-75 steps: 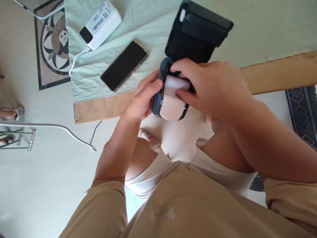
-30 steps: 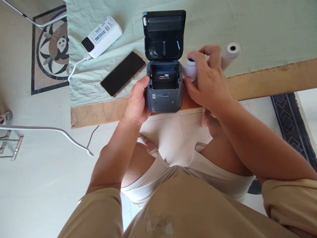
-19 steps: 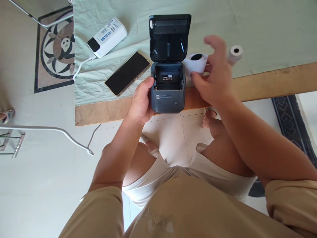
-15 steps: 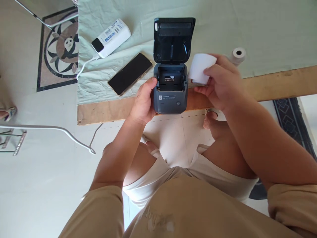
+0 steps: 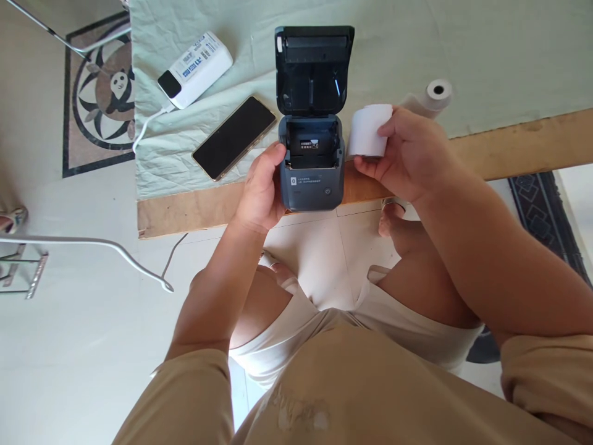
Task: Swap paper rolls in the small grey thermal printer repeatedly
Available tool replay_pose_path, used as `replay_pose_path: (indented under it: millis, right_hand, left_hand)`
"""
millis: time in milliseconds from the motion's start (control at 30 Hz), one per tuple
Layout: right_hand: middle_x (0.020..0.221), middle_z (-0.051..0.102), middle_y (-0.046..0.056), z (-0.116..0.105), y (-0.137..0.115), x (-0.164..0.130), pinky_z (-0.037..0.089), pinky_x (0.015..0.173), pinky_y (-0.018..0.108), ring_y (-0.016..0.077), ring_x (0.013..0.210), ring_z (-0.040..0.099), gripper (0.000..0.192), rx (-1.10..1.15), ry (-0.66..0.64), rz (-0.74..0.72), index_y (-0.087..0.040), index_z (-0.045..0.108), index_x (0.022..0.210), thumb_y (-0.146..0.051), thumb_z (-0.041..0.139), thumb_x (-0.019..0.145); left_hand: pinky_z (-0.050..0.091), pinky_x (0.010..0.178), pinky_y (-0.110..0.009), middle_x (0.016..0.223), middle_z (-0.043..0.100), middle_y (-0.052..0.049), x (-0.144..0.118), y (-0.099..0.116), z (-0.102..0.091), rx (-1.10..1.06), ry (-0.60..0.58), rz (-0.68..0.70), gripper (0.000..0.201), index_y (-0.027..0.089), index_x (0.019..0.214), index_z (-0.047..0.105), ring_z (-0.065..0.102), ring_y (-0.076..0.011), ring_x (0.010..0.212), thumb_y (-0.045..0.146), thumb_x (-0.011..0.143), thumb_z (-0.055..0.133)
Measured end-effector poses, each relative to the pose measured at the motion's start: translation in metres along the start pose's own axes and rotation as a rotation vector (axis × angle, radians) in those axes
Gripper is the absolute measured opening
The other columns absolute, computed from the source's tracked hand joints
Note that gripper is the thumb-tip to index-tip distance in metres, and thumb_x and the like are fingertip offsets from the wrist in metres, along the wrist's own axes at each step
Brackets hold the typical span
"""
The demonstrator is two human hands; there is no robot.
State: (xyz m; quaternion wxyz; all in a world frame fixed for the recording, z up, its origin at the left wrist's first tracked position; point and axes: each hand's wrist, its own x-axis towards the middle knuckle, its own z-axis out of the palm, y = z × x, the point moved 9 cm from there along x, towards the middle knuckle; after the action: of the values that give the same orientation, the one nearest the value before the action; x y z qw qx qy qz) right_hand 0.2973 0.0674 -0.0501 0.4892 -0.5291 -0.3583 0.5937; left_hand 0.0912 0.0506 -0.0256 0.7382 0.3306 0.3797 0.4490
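A small dark grey printer (image 5: 311, 179) stands at the table's near edge with its lid (image 5: 314, 68) swung up and its paper bay bare. My left hand (image 5: 262, 191) grips the printer's left side. My right hand (image 5: 407, 154) holds a white paper roll (image 5: 368, 130) just to the right of the open bay, lying sideways in my fingers. A second, thinner paper roll (image 5: 435, 94) lies on the cloth behind my right hand.
A black phone (image 5: 234, 137) lies face up left of the printer. A white power bank (image 5: 194, 62) with a white cable sits behind it. A pale green cloth (image 5: 486, 49) covers the wooden table (image 5: 519, 142). A metal rack (image 5: 28, 259) stands on the floor at left.
The printer came down onto the table edge with its lid up. My right hand let go of the roll, took it up again turned on its side, and holds it beside the bay.
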Motion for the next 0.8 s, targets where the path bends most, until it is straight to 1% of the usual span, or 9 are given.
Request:
replay_pose_path:
  millis: [133, 300, 367, 467, 533, 600, 667, 733, 800]
  right_hand:
    - [0.111, 0.063, 0.006, 0.001, 0.003, 0.004, 0.055, 0.059, 0.032, 0.0198, 0.094, 0.062, 0.030, -0.035, 0.010, -0.011, -0.029, 0.048, 0.103, -0.032, 0.055, 0.074]
    - [0.106, 0.060, 0.003, 0.005, -0.006, -0.003, 0.049, 0.053, 0.027, 0.0165, 0.084, 0.060, 0.040, -0.118, 0.076, -0.070, -0.032, 0.052, 0.111, -0.026, 0.063, 0.074]
    - [0.109, 0.060, 0.003, 0.007, -0.009, -0.006, 0.050, 0.054, 0.026, 0.0151, 0.083, 0.061, 0.043, -0.127, 0.086, -0.056, -0.034, 0.051, 0.116, -0.024, 0.062, 0.076]
    - [0.120, 0.059, 0.002, 0.009, -0.006, -0.005, 0.055, 0.059, 0.027, 0.0147, 0.088, 0.064, 0.052, -0.090, 0.096, 0.001, -0.037, 0.043, 0.124, -0.018, 0.058, 0.077]
    - [0.122, 0.058, 0.002, 0.009, -0.006, -0.006, 0.058, 0.064, 0.029, 0.0156, 0.093, 0.065, 0.049, -0.042, 0.109, 0.026, -0.036, 0.041, 0.122, -0.017, 0.054, 0.079]
    - [0.114, 0.061, 0.004, 0.010, -0.008, -0.010, 0.058, 0.064, 0.030, 0.0172, 0.093, 0.066, 0.033, 0.034, 0.122, 0.033, -0.030, 0.047, 0.113, -0.022, 0.052, 0.081]
    - [0.100, 0.061, 0.005, 0.014, -0.016, -0.019, 0.054, 0.058, 0.027, 0.0169, 0.087, 0.065, 0.021, 0.099, 0.131, 0.020, -0.026, 0.052, 0.101, -0.028, 0.059, 0.080]
    - [0.086, 0.057, 0.002, 0.019, -0.026, -0.028, 0.045, 0.049, 0.022, 0.0139, 0.076, 0.061, 0.024, 0.113, 0.138, -0.010, -0.025, 0.056, 0.095, -0.024, 0.068, 0.074]
    - [0.081, 0.053, 0.000, 0.023, -0.034, -0.034, 0.039, 0.045, 0.019, 0.0114, 0.071, 0.058, 0.031, 0.097, 0.134, -0.043, -0.027, 0.060, 0.096, -0.016, 0.071, 0.069]
  left_hand:
    - [0.059, 0.079, -0.033, 0.079, 0.065, -0.004, 0.001, -0.002, -0.003, 0.000, 0.001, 0.005, 0.026, 0.022, 0.089, 0.064, 0.069, -0.0209, 0.084, 0.047, 0.090, 0.057]
    - [0.056, 0.073, -0.029, 0.079, 0.061, -0.002, 0.001, 0.000, -0.001, 0.034, -0.023, 0.060, 0.027, 0.021, 0.093, 0.064, 0.068, -0.0177, 0.079, 0.048, 0.091, 0.058]
    - [0.056, 0.072, -0.028, 0.080, 0.062, -0.002, 0.001, 0.000, 0.000, 0.048, -0.028, 0.052, 0.027, 0.021, 0.094, 0.065, 0.069, -0.0183, 0.079, 0.048, 0.090, 0.058]
    - [0.058, 0.070, -0.029, 0.086, 0.067, -0.005, 0.000, -0.001, 0.002, 0.066, -0.035, 0.039, 0.029, 0.021, 0.095, 0.065, 0.069, -0.0193, 0.080, 0.049, 0.090, 0.059]
    - [0.058, 0.067, -0.029, 0.087, 0.068, -0.006, 0.000, 0.000, 0.003, 0.058, -0.040, 0.046, 0.030, 0.020, 0.095, 0.065, 0.070, -0.0199, 0.081, 0.049, 0.091, 0.057]
    - [0.055, 0.060, -0.026, 0.084, 0.067, -0.005, -0.001, 0.000, 0.002, 0.050, -0.029, 0.044, 0.032, 0.019, 0.096, 0.065, 0.070, -0.0185, 0.076, 0.050, 0.092, 0.056]
    - [0.051, 0.052, -0.024, 0.082, 0.067, -0.004, -0.002, -0.002, -0.001, 0.059, -0.003, 0.025, 0.032, 0.020, 0.097, 0.065, 0.068, -0.0165, 0.069, 0.051, 0.092, 0.057]
    - [0.050, 0.050, -0.024, 0.084, 0.068, -0.003, -0.002, -0.002, -0.004, 0.067, 0.023, 0.010, 0.033, 0.020, 0.097, 0.065, 0.067, -0.0159, 0.065, 0.051, 0.091, 0.058]
    - [0.052, 0.050, -0.026, 0.087, 0.070, -0.004, -0.002, -0.003, -0.004, 0.065, 0.022, -0.007, 0.032, 0.020, 0.096, 0.065, 0.067, -0.0166, 0.066, 0.051, 0.090, 0.058]
